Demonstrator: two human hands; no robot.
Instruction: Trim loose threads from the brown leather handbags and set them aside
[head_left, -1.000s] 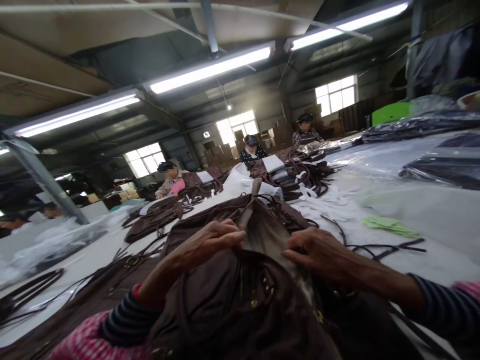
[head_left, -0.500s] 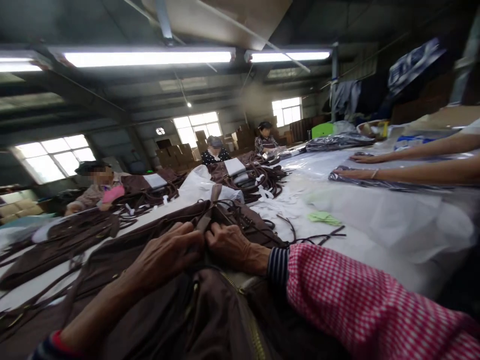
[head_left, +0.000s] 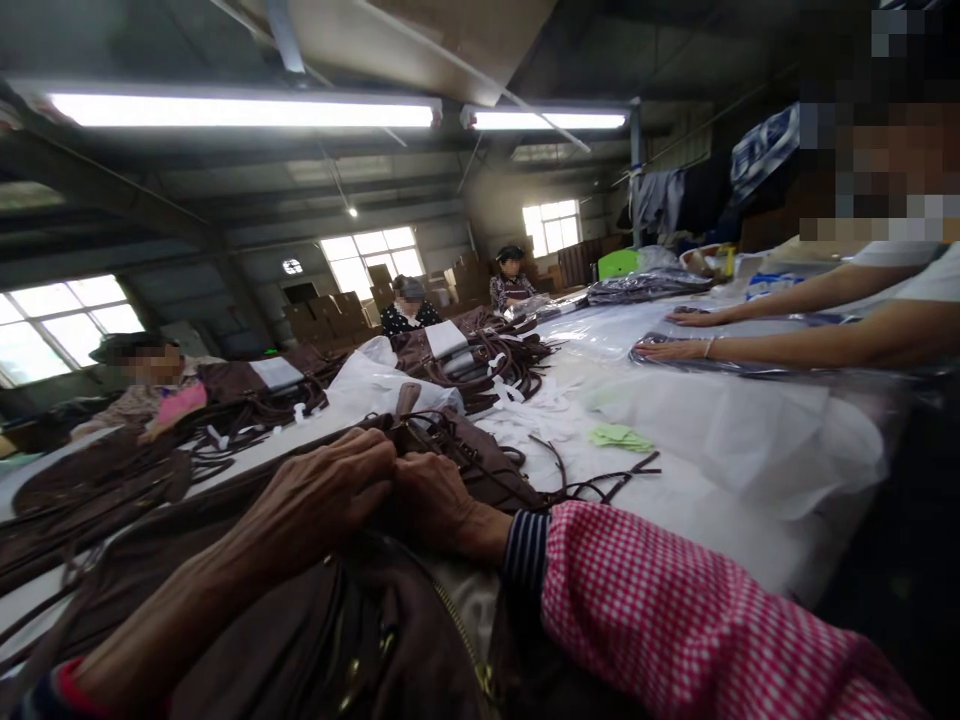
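A dark brown fabric bag (head_left: 285,640) with brass zips lies in front of me, its zipped opening (head_left: 457,620) spread and showing a pale inside. My left hand (head_left: 337,490) is closed on the bag's upper edge, fingers curled down. Right against it, my right hand (head_left: 435,500) is closed on the same edge. The knuckles of both hands nearly touch, and the fingertips with the cloth they pinch are hidden. Just beyond the hands a brown strap end (head_left: 407,400) stands up from the bag.
More brown bags (head_left: 465,350) with white paper bands are stacked ahead, others lie left. Thin brown cords (head_left: 600,480) and a green cloth (head_left: 621,438) lie on the white table (head_left: 675,500). At right a co-worker's hands (head_left: 667,350) press plastic-wrapped goods. Other people sit across the table.
My view has turned slightly right, bringing the co-worker's upper body into sight. Both hands keep hold of the bag's edge and have drawn closer together.
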